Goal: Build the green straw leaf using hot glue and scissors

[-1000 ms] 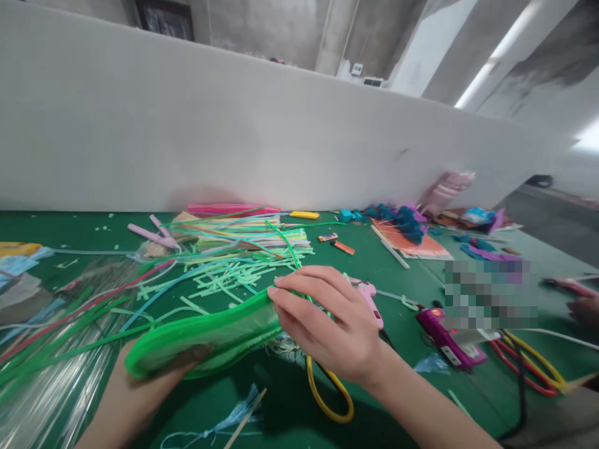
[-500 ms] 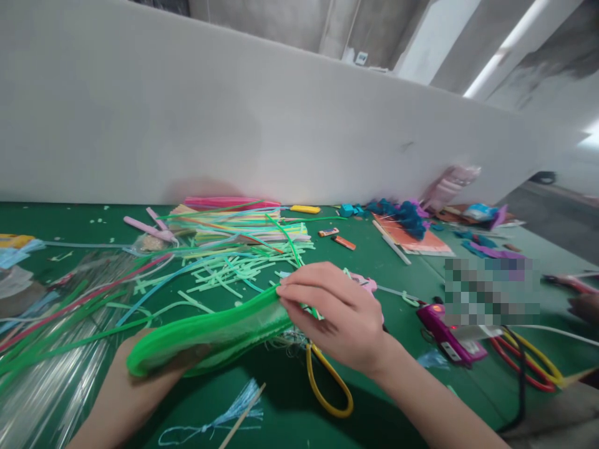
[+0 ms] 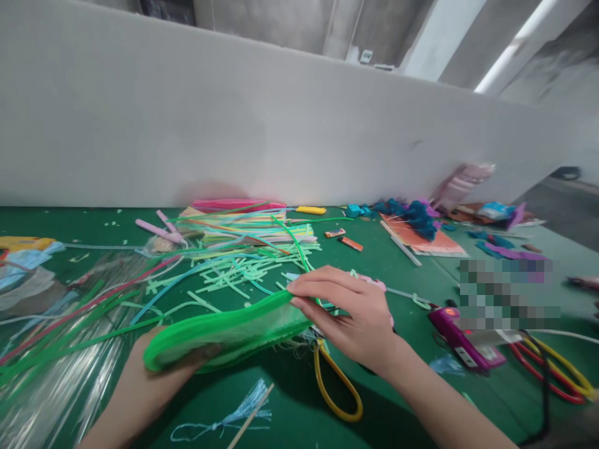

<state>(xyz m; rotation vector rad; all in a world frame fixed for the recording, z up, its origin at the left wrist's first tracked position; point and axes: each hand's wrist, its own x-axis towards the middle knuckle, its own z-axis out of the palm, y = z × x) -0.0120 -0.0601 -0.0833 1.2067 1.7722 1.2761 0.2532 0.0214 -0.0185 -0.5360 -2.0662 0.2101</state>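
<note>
Both hands hold a green-rimmed piece (image 3: 224, 325) with a thin, translucent sheet inside its thick bright rim. It is tilted nearly edge-on above the green table. My left hand (image 3: 143, 386) is wrapped round its near left end from below, most of its fingers hidden behind the rim. At the far right end, my right hand (image 3: 353, 312) pinches the rim between thumb and fingertips. Beneath the right hand lies a yellow loop handle (image 3: 339, 390), its other end hidden. A light blue tassel (image 3: 248, 405) and a thin wooden stick (image 3: 253, 415) rest in front.
Cut pale green strips (image 3: 243, 274) and coloured strips are piled behind the hands. Clear plastic strips (image 3: 79, 349) spread at left. A magenta device (image 3: 463, 340) with a lit red light stands right, near red and yellow handles (image 3: 556, 374). A white partition (image 3: 281, 125) rises behind.
The whole scene has shifted slightly to the right in view. Both hands keep hold of the green-rimmed piece, with little change in grip.
</note>
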